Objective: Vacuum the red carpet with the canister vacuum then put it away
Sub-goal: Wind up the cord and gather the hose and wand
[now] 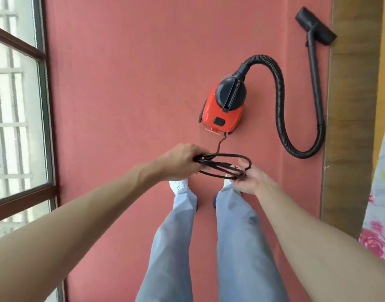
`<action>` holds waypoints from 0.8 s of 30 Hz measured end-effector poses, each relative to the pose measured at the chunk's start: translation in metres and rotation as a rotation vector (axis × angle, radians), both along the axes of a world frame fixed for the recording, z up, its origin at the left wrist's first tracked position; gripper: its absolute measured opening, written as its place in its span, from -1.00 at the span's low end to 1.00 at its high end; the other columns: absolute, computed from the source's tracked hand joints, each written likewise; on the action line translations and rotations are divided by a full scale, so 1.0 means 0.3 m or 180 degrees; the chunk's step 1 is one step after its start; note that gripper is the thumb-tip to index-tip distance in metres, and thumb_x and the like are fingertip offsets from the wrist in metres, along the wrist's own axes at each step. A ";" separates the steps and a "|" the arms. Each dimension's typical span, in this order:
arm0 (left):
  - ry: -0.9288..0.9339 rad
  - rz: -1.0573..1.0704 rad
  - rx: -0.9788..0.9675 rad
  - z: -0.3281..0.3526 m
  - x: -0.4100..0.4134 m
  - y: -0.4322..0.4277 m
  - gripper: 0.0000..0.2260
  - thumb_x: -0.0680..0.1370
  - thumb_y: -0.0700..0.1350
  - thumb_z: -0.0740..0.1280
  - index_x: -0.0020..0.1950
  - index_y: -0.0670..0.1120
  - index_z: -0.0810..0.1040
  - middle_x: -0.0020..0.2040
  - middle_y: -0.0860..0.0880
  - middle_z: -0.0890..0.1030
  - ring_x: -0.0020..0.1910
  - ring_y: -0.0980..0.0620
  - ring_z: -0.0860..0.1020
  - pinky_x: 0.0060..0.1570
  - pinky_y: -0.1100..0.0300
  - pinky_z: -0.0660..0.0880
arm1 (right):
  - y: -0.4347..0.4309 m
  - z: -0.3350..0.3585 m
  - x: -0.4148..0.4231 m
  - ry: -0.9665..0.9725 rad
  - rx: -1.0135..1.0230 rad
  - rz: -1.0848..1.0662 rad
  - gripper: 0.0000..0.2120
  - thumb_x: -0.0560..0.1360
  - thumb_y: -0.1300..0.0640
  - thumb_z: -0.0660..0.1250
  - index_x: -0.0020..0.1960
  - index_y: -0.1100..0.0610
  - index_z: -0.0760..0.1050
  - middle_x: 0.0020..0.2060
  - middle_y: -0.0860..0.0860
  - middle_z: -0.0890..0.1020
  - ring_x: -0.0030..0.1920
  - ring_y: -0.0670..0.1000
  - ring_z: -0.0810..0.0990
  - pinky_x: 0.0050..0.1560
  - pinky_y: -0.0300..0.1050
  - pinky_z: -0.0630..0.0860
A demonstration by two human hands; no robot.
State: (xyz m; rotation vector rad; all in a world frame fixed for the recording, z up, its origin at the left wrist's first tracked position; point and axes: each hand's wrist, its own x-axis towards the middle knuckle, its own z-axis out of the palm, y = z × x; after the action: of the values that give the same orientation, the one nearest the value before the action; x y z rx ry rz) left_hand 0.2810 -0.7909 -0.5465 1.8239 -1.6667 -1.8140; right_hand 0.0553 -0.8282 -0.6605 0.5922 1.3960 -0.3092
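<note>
Window frame (44, 94) edges the red carpet (122, 83). Left hand (178, 161) curls round one end of the coiled black cord (215, 165); right hand (249, 180) seems to pinch the other end, fingers partly hidden. Ahead, the canister vacuum (224, 107) sits on the carpet, hose (279, 88) looping right to the floor nozzle (315, 26).

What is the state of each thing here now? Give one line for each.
power cord: coiled in loops, held by both hands.
left hand: grips one end of the coil.
right hand: holds the other end.
canister vacuum: upright on the red carpet, untouched.
hose: attached, lying curved.
floor nozzle: lying on the carpet.
</note>
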 end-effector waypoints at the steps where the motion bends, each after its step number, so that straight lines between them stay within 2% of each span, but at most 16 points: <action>1: -0.0035 -0.0143 -0.0110 -0.028 0.002 0.017 -0.76 0.57 -0.21 0.31 -0.26 0.03 0.47 -0.40 0.09 0.46 -0.39 0.15 0.42 -0.36 0.33 0.27 | 0.000 -0.035 0.019 -0.0115 -0.0019 -0.0025 -0.65 0.65 0.16 0.12 -0.28 0.24 0.40 -0.58 0.06 0.36 -0.66 -0.06 0.34 -0.38 -0.39 0.35; 3: -0.0146 -0.0448 -0.0365 -0.074 0.012 0.051 -0.85 0.60 -0.15 0.29 -0.12 0.00 0.58 -0.34 0.08 0.46 -0.25 0.13 0.42 -0.21 0.25 0.29 | -0.030 -0.103 0.055 -0.0293 -0.0096 -0.0047 -0.45 0.67 0.00 0.09 -0.39 0.28 0.41 -0.59 0.06 0.38 -0.67 -0.08 0.33 -0.43 -0.44 0.29; 5: -0.0348 -0.0729 -0.0608 -0.138 0.033 0.102 -0.84 0.63 -0.08 0.23 0.00 -0.02 0.61 -0.23 0.07 0.54 -0.05 0.07 0.41 0.03 0.13 0.34 | -0.076 -0.162 0.092 -0.0558 -0.0150 -0.0111 -0.44 0.64 -0.09 0.13 -0.40 0.26 0.41 -0.56 0.06 0.41 -0.68 -0.07 0.33 -0.58 -0.40 0.30; 8: -0.0556 -0.0781 -0.1053 -0.237 0.075 0.178 -0.81 0.57 -0.07 0.21 -0.14 -0.01 0.60 -0.24 0.09 0.55 -0.01 0.09 0.38 0.16 0.00 0.33 | -0.140 -0.224 0.139 -0.0739 -0.0480 0.0112 -0.55 0.61 -0.15 0.18 -0.19 0.23 0.47 -0.45 -0.05 0.33 -0.62 -0.11 0.26 -0.60 -0.30 0.30; 10: -0.0736 -0.0701 -0.1394 -0.303 0.100 0.209 -0.82 0.53 -0.09 0.26 -0.22 -0.01 0.60 -0.26 0.11 0.56 0.01 0.07 0.44 0.18 -0.02 0.31 | -0.180 -0.244 0.162 -0.0585 -0.0784 0.0516 -0.55 0.60 -0.17 0.19 -0.05 0.23 0.53 -0.43 -0.03 0.40 -0.58 -0.13 0.24 -0.54 -0.33 0.29; 11: -0.0807 -0.0668 -0.1529 -0.336 0.113 0.217 -0.83 0.52 -0.10 0.28 -0.24 -0.01 0.61 -0.26 0.11 0.56 0.04 0.05 0.48 0.20 -0.02 0.30 | -0.196 -0.244 0.174 -0.0569 -0.0843 0.0620 -0.57 0.58 -0.17 0.21 -0.06 0.22 0.53 -0.41 0.00 0.45 -0.56 -0.12 0.24 -0.52 -0.32 0.29; 13: -0.0869 -0.0653 -0.1700 -0.391 0.138 0.218 -0.85 0.51 -0.11 0.31 -0.23 0.00 0.63 -0.24 0.13 0.55 0.12 0.05 0.51 0.25 -0.02 0.28 | -0.221 -0.245 0.184 -0.0536 -0.0825 0.0676 -0.60 0.57 -0.13 0.27 -0.23 0.19 0.49 -0.38 0.04 0.45 -0.54 -0.10 0.24 -0.52 -0.30 0.31; 16: -0.1024 -0.0487 -0.1715 -0.455 0.150 0.215 -0.82 0.53 -0.01 0.27 -0.16 0.04 0.65 -0.09 0.14 0.56 0.18 0.04 0.45 0.24 -0.01 0.25 | -0.238 -0.262 0.182 -0.0141 -0.0780 0.0827 -0.59 0.62 0.01 0.23 -0.36 0.14 0.33 -0.50 0.02 0.39 -0.62 -0.11 0.24 -0.57 -0.30 0.30; 18: -0.1119 0.0117 -0.1446 -0.481 0.139 0.196 -0.75 0.55 0.09 0.22 -0.04 0.08 0.67 0.10 0.13 0.54 0.19 0.03 0.37 0.19 -0.05 0.29 | -0.241 -0.278 0.182 0.0174 -0.0839 0.0683 -0.63 0.64 0.09 0.15 -0.34 0.09 0.24 -0.59 -0.02 0.32 -0.69 -0.11 0.18 -0.65 -0.33 0.21; 20: -0.0900 0.1392 -0.0872 -0.497 0.107 0.155 -0.78 0.56 0.03 0.29 0.16 0.11 0.65 0.25 0.09 0.48 0.23 0.04 0.35 0.22 -0.02 0.34 | -0.252 -0.289 0.170 0.0515 -0.0939 0.0382 -0.67 0.61 0.18 0.08 -0.33 0.08 0.17 -0.61 -0.04 0.24 -0.71 -0.10 0.10 -0.69 -0.32 0.11; 22: 0.0023 0.3355 0.0084 -0.502 0.043 0.103 -0.66 0.59 -0.10 0.36 0.36 0.07 0.54 0.34 0.04 0.47 0.27 0.08 0.43 0.29 0.01 0.41 | -0.262 -0.293 0.154 0.0788 -0.0915 0.0020 -0.71 0.56 0.23 0.01 -0.33 0.07 0.12 -0.61 -0.04 0.20 -0.70 -0.07 0.06 -0.68 -0.33 0.07; 23: 0.0671 0.4165 0.0561 -0.502 -0.003 0.074 -0.59 0.59 -0.09 0.39 0.44 0.02 0.47 0.37 0.01 0.49 0.27 0.08 0.48 0.30 -0.02 0.44 | -0.264 -0.293 0.147 0.0915 -0.0863 -0.0143 -0.72 0.55 0.24 0.00 -0.33 0.07 0.10 -0.58 -0.04 0.19 -0.69 -0.05 0.06 -0.66 -0.35 0.07; 24: 0.1198 0.4592 0.0924 -0.500 -0.060 0.046 -0.49 0.56 -0.01 0.42 0.49 -0.03 0.40 0.38 0.00 0.50 0.29 0.07 0.50 0.30 -0.07 0.45 | -0.266 -0.292 0.140 0.1035 -0.0821 -0.0268 -0.72 0.54 0.23 -0.01 -0.33 0.06 0.10 -0.56 -0.04 0.20 -0.67 -0.03 0.06 -0.63 -0.37 0.09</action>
State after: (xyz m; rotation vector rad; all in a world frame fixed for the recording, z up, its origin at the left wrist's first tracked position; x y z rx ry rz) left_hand 0.2631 -0.7770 -0.6964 1.7242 0.1973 -1.4399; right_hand 0.0973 -0.9080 -0.7481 0.3984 1.6119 -0.6657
